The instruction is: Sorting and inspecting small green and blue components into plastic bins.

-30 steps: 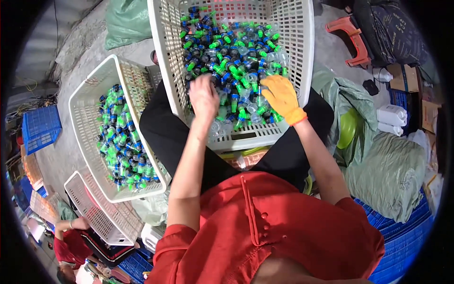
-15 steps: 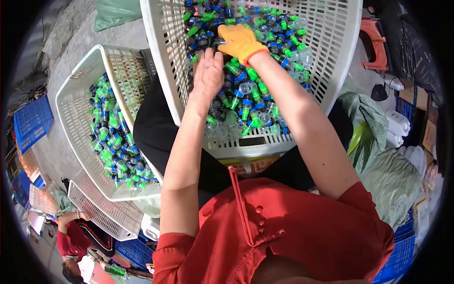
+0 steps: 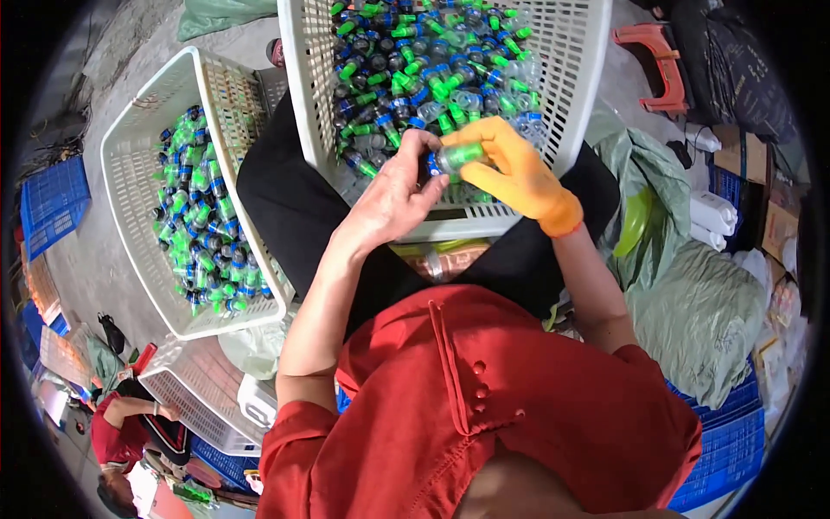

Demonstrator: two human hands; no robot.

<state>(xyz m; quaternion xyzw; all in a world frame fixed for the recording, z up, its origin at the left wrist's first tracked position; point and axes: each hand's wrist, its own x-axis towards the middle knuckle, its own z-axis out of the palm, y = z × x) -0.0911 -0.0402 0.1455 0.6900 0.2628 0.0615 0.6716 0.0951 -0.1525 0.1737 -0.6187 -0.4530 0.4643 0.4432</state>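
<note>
My bare left hand (image 3: 393, 195) pinches the blue and dark end of a small plastic piece (image 3: 456, 156) with a green tip and what looks like a clear cover. At its green end are the fingers of my right hand (image 3: 517, 173), in an orange glove, also closed on it. Both hands are above the near end of a white slotted basket (image 3: 577, 95) between my knees. Many similar green, blue and black pieces (image 3: 415, 73) fill that basket, some with clear covers. My fingers partly hide the held piece.
A second white basket (image 3: 130, 186) with more such pieces stands at my left. Behind it a person (image 3: 130, 424) sits by another white basket (image 3: 203, 389). Green sacks (image 3: 692, 311) and a red plastic stool (image 3: 661, 69) are at my right. Blue crates (image 3: 56, 208) lie around.
Both hands have come back toward me from the heap. A single small plastic piece is now held between them. The basket appears shifted slightly in view.
</note>
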